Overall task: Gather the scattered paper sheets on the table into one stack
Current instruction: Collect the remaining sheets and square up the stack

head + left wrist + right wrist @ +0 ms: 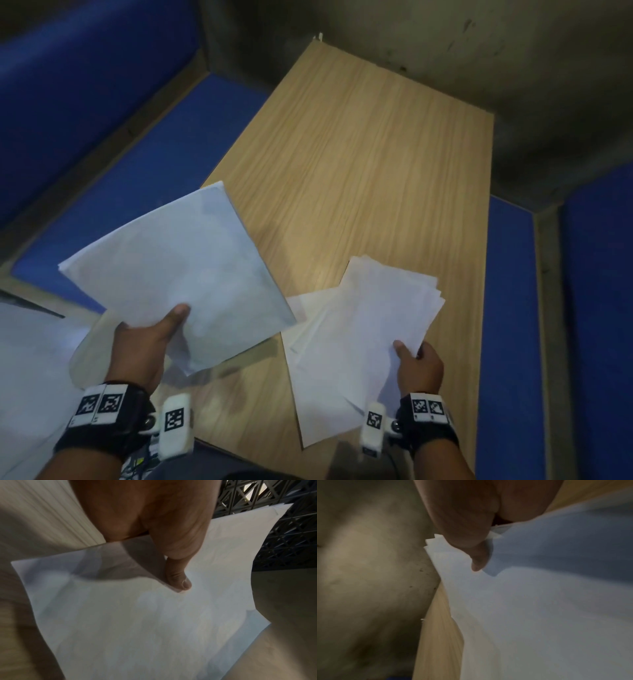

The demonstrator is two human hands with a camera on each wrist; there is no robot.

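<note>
Two bundles gathered, not yet merged. Left hand [144, 342] pinching a squared bundle [178, 274] aloft over the table's [359, 154] left edge; right hand [419, 366] gripping a fanned bundle [376, 325] above it, corners staggered. More sheets [27, 359] loose at far left. Remaining: joining, squaring. White, thin, slightly curled paper.

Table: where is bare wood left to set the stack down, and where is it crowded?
The far half of the table, up to the wall, is bare. The near end is crowded: fanned sheets under the right hand, and a bundle held by the left hand over the near-left corner.
</note>
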